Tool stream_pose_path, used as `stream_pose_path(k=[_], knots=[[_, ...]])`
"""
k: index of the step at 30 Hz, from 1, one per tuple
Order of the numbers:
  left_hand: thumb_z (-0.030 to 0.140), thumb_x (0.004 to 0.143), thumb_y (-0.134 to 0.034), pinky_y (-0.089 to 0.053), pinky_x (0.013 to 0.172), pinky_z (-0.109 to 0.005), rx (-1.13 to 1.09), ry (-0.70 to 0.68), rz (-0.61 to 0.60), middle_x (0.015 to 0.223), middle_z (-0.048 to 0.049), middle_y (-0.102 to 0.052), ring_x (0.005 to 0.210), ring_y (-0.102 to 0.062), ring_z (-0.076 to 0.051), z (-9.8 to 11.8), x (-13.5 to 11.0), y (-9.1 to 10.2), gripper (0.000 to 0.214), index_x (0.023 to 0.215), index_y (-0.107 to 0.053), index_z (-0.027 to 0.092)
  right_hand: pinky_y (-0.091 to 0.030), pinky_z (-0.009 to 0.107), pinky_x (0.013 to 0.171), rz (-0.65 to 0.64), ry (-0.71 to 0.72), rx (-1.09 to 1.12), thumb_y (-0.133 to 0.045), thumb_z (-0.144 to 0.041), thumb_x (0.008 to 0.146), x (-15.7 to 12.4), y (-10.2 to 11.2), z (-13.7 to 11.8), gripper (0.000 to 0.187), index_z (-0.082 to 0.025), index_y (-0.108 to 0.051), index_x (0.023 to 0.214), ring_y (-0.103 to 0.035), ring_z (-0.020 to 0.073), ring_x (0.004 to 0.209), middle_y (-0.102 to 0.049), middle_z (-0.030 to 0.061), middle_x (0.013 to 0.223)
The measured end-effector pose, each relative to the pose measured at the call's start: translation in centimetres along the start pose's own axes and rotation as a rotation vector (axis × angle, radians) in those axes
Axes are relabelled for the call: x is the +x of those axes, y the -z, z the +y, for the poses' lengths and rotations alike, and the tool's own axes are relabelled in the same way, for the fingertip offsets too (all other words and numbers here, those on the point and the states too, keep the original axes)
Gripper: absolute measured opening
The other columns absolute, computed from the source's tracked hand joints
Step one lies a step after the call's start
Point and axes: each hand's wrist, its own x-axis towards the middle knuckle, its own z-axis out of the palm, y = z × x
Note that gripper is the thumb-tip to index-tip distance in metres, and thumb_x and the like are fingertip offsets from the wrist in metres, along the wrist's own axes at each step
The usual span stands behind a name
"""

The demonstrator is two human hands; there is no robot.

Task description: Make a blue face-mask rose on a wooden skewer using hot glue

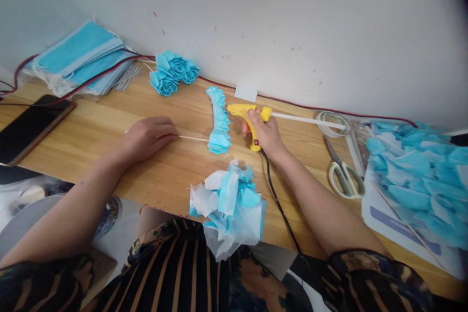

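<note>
My right hand (266,131) is wrapped round a yellow hot glue gun (240,109), with a long white glue stick (307,118) sticking out of its back. The gun's nozzle points left at a pleated strip of light blue material (220,114) lying on the table. Under my left hand (151,134), closed with its fingers together, is a thin wooden stick (193,138). That stick's right end meets the lower end of the pleated strip. Nearer to me, a loose bunch of blue and white pieces (228,195) lies at the table's front edge, partly hanging over.
Finished blue flowers (171,70) lie at the back beside a pack of blue face masks (82,53). A phone (32,126) is at left. Scissors (343,175), a tape roll (332,124) and a heap of blue pieces (424,175) are at right. The gun's black cord (278,200) trails over the front edge.
</note>
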Motion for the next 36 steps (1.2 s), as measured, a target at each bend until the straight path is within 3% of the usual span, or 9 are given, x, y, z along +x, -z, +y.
stream_pose_path(k=[8, 17, 25, 31, 36], knots=[[0.038, 0.108, -0.042, -0.049, 0.079, -0.029, -0.001, -0.028, 0.030, 0.095, -0.0084, -0.071, 0.088, -0.065, -0.019, -0.3, -0.1, -0.2, 0.039, 0.092, -0.073, 0.019, -0.043, 0.024, 0.046, -0.010, 0.008, -0.015, -0.058, -0.084, 0.083, -0.1, -0.2, -0.4, 0.068, -0.021, -0.060, 0.058, -0.052, 0.0108, 0.048, -0.059, 0.0010, 0.054], [0.036, 0.108, -0.039, -0.048, 0.081, -0.028, 0.033, 0.006, -0.024, 0.098, -0.0089, -0.071, 0.090, -0.066, -0.020, 0.0, 0.0, 0.0, 0.040, 0.093, -0.073, 0.019, -0.039, 0.024, 0.043, -0.011, -0.010, -0.091, -0.059, -0.081, 0.084, -0.2, -0.3, -0.9, 0.068, -0.021, -0.058, 0.053, -0.046, 0.0089, 0.043, -0.056, -0.0003, 0.050], [0.036, 0.108, -0.043, -0.048, 0.077, -0.028, 0.013, -0.023, 0.015, 0.094, -0.0079, -0.071, 0.086, -0.066, -0.019, -0.4, -0.2, -0.3, 0.039, 0.093, -0.073, 0.018, -0.040, 0.025, 0.047, 0.039, -0.034, -0.208, -0.065, -0.072, 0.083, -0.3, -0.1, -1.0, 0.057, -0.019, -0.067, 0.061, -0.050, 0.0096, 0.048, -0.067, 0.0016, 0.061], [0.037, 0.108, -0.043, -0.049, 0.076, -0.029, 0.008, -0.037, 0.027, 0.093, -0.0076, -0.071, 0.086, -0.066, -0.019, -0.5, -0.1, -0.4, 0.039, 0.093, -0.072, 0.017, -0.052, 0.026, 0.062, 0.064, 0.027, 0.000, -0.064, -0.078, 0.082, 0.0, 0.6, 0.2, 0.060, -0.019, -0.072, 0.073, -0.063, 0.0137, 0.064, -0.075, 0.0050, 0.075], [0.039, 0.109, -0.042, -0.049, 0.079, -0.030, 0.005, -0.028, 0.045, 0.094, -0.0077, -0.071, 0.086, -0.066, -0.020, -0.4, -0.2, -0.5, 0.039, 0.094, -0.071, 0.017, -0.052, 0.025, 0.057, 0.114, 0.014, 0.087, -0.062, -0.080, 0.083, 0.1, 0.9, 0.7, 0.061, -0.020, -0.072, 0.078, -0.062, 0.0135, 0.059, -0.075, 0.0038, 0.073]])
